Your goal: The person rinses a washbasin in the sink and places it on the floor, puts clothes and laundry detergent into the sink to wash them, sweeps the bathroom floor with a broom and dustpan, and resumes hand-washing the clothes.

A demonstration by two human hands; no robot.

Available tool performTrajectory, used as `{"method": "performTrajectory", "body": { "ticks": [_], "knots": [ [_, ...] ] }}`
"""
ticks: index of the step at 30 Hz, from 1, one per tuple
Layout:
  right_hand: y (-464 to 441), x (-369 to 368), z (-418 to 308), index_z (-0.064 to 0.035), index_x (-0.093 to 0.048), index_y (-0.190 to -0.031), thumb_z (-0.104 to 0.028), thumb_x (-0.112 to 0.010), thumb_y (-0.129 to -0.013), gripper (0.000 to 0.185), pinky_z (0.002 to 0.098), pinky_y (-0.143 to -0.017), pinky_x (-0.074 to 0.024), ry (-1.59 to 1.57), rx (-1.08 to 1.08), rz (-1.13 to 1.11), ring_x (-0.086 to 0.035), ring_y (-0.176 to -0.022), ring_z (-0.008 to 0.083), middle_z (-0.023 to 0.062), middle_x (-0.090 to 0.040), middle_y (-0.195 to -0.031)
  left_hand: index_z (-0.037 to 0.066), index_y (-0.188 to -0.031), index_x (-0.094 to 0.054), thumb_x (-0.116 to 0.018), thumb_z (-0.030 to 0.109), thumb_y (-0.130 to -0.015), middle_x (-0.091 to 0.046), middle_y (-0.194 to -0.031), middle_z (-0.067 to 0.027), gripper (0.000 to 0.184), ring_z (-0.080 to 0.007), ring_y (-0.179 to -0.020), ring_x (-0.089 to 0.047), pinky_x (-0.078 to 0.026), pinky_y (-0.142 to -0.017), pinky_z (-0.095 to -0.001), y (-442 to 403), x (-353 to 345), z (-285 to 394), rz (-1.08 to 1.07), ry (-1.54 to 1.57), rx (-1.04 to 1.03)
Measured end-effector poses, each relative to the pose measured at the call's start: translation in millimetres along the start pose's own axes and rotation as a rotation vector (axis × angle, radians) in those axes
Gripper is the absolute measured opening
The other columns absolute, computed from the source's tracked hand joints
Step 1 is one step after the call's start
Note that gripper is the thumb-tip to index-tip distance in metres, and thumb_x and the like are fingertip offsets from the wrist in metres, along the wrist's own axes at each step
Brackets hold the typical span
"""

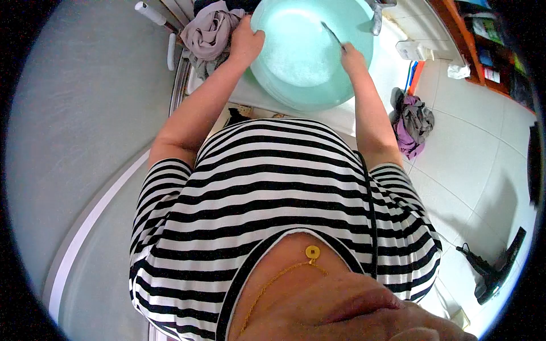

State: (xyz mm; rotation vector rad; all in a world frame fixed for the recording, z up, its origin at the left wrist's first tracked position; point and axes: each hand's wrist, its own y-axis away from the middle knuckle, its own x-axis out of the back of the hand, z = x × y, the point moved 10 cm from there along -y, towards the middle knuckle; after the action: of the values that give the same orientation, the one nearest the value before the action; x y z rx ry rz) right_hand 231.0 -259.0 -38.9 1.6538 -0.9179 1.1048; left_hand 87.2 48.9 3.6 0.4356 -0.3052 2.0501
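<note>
"Chin (347, 290) closest, at five o'clock, then a striped shirt (278, 190) across the middle. Where's the basin (307, 96)?"

"Twelve to one o'clock, with foamy water (296, 62) inside."

"And the hands?"

"Left hand (248, 44) is clamped on the basin's rim at its nine o'clock, just beside bundled clothes (210, 31). Right hand (353, 59) is at its three o'clock, fingers closed on a slim dark rod (332, 35) angled toward eleven."

"Rod tip in the water?"

"Can't tell."

"Anything else?"

"Crumpled cloth (417, 122) at two, on floor tiles (458, 150)."
</note>
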Motion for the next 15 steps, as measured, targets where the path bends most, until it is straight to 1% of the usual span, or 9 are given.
{"method": "performTrajectory", "body": {
  "ticks": [2,3,4,5,9,11,12,14,15],
  "knots": [
    [29,-20,31,-0.006,-0.05,-0.117,-0.022,-0.037,-0.09,0.034,0.0465,-0.081,-0.0466,0.12,-0.088,-0.051,-0.059,-0.092,0.0412,0.0256,-0.061,-0.097,-0.001,-0.111,-0.048,-0.054,0.012,-0.072,-0.06,-0.099,-0.0256,0.041,-0.04,-0.093,-0.058,-0.045,-0.082,-0.0442,-2,-7,0,0.024,-0.007,-0.014],
    [96,-54,38,-0.0058,-0.049,-0.116,-0.019,-0.036,-0.089,0.033,0.0473,-0.079,-0.0465,0.183,-0.104,-0.212,-0.059,-0.091,0.0415,0.0264,-0.061,-0.096,-0.001,-0.111,-0.048,-0.054,0.012,-0.072,-0.06,-0.099,-0.0256,0.041,-0.04,-0.093,-0.058,-0.045,-0.082,-0.0442,44,-5,-16,-0.027,-0.016,0.094],
    [68,-45,-4,-0.006,-0.049,-0.117,-0.018,-0.037,-0.088,0.033,0.0476,-0.079,-0.0464,0.153,-0.048,-0.166,-0.059,-0.091,0.0412,0.0269,-0.06,-0.096,-0.001,-0.111,-0.048,-0.054,0.013,-0.072,-0.06,-0.099,-0.0255,0.041,-0.0402,-0.093,-0.057,-0.045,-0.082,-0.0443,-5,14,-2,0.028,-0.043,-0.033],
    [83,-43,-24,-0.0062,-0.048,-0.118,-0.016,-0.037,-0.088,0.034,0.0479,-0.079,-0.0462,0.182,-0.021,-0.228,-0.059,-0.091,0.041,0.0273,-0.06,-0.096,-0.001,-0.11,-0.048,-0.054,0.013,-0.072,-0.06,-0.099,-0.0255,0.041,-0.0404,-0.093,-0.057,-0.045,-0.082,-0.0444,-7,12,0,0.034,-0.035,-0.049],
    [113,-41,-53,-0.0061,-0.047,-0.119,-0.016,-0.036,-0.088,0.034,0.0483,-0.078,-0.0464,0.109,0.028,-0.27,-0.06,-0.089,0.0412,0.0272,-0.061,-0.094,-0.001,-0.112,-0.048,-0.054,0.015,-0.072,-0.059,-0.1,-0.0255,0.043,-0.0406,-0.094,-0.057,-0.045,-0.083,-0.0443,3,-1,-4,0.01,0.014,0.002],
    [90,-29,-39,-0.0061,-0.048,-0.117,-0.016,-0.036,-0.088,0.033,0.0481,-0.077,-0.0466,0.037,-0.01,-0.077,-0.06,-0.087,0.0421,0.0271,-0.061,-0.091,-0.001,-0.114,-0.047,-0.054,0.017,-0.072,-0.059,-0.101,-0.0258,0.046,-0.0408,-0.095,-0.056,-0.044,-0.084,-0.0445,6,-2,6,-0.039,0.079,0.016],
    [72,-31,-22,-0.0059,-0.049,-0.114,-0.017,-0.035,-0.089,0.031,0.0482,-0.076,-0.0468,0.022,-0.072,-0.03,-0.06,-0.085,0.0428,0.0272,-0.062,-0.088,-0.001,-0.114,-0.047,-0.054,0.017,-0.072,-0.059,-0.101,-0.0258,0.046,-0.0408,-0.095,-0.056,-0.044,-0.084,-0.0445,6,-2,9,-0.04,0.079,0.017],
    [32,-27,0,-0.0058,-0.048,-0.113,-0.018,-0.032,-0.09,0.03,0.0487,-0.076,-0.047,0.052,-0.056,0.087,-0.06,-0.087,0.0418,0.0259,-0.062,-0.09,0.0,-0.113,-0.048,-0.056,0.016,-0.073,-0.061,-0.098,-0.0216,0.044,-0.0362,-0.09,-0.06,-0.046,-0.083,-0.0416,10,-2,23,-0.01,0.055,-0.075],
    [14,-18,-3,-0.0061,-0.048,-0.113,-0.019,-0.031,-0.091,0.031,0.0487,-0.077,-0.0471,0.071,-0.072,0.084,-0.061,-0.088,0.041,0.0252,-0.062,-0.092,0.0,-0.113,-0.048,-0.056,0.016,-0.073,-0.061,-0.098,-0.0216,0.044,-0.0362,-0.09,-0.06,-0.046,-0.083,-0.0416,10,0,29,-0.012,0.053,-0.076]
  ]
}}
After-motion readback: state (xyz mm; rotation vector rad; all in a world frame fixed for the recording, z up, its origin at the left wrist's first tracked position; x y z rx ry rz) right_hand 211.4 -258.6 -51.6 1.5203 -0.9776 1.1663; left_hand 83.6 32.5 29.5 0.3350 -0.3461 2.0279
